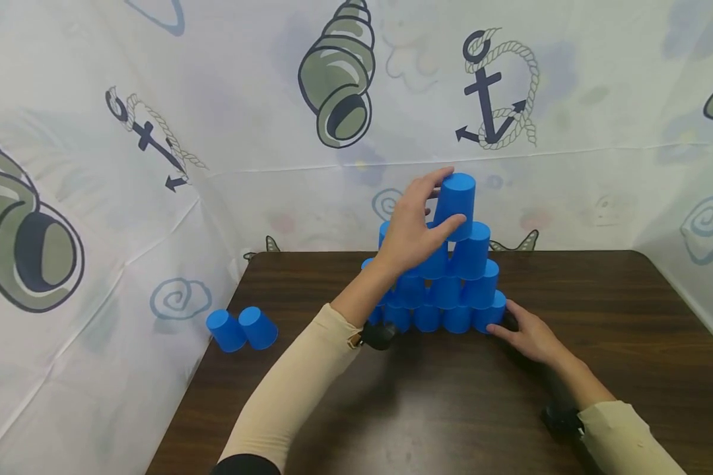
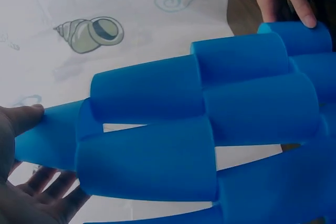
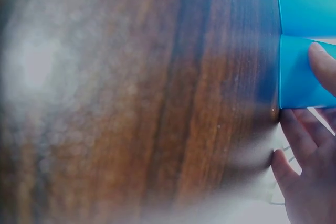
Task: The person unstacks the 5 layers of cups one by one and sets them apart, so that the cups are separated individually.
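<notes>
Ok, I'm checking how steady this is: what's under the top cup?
Beneath the top cup are the next row's right-end cup and the blue cup beside it. The top cup's inside can't be seen: its own wall covers it.

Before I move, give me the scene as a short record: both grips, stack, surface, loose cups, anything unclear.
left grip: holds the top cup
right grip: holds the bottom row's right-end cup
stack: blue cups, upside down, in stepped rows
surface: dark wood-grain table
loose cups: two, blue, side by side near the table's left edge
unclear: whether the top cup's weight rests on the cups below
</notes>
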{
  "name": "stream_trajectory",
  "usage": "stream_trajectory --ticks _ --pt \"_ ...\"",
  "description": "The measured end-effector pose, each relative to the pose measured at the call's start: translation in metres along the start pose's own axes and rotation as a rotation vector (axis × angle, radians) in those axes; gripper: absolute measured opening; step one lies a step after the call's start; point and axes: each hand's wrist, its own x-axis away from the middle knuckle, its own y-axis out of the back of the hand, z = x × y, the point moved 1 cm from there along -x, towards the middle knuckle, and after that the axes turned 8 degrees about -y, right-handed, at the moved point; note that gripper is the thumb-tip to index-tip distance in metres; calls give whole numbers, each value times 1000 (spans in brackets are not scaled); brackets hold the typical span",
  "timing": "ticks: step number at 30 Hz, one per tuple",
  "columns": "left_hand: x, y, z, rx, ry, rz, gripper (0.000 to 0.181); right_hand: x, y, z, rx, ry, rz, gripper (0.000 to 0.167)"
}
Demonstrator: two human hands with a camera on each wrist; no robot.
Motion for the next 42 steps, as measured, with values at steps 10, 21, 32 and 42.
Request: stream_trajectory --ticks 10,21,32,42 --pt "1 -6 -1 60 13 -16 67 1 0 -1 9 -16 -1 84" --pt "29 30 -13 110 3 -153 66 1 -1 -1 3 -17 4 83" --pt "134 108 -17 -1 137 -382 67 1 -1 -1 6 -25 13 84" --pt "245 130 52 -249 418 -414 68 1 -1 2 7 -31 19 85"
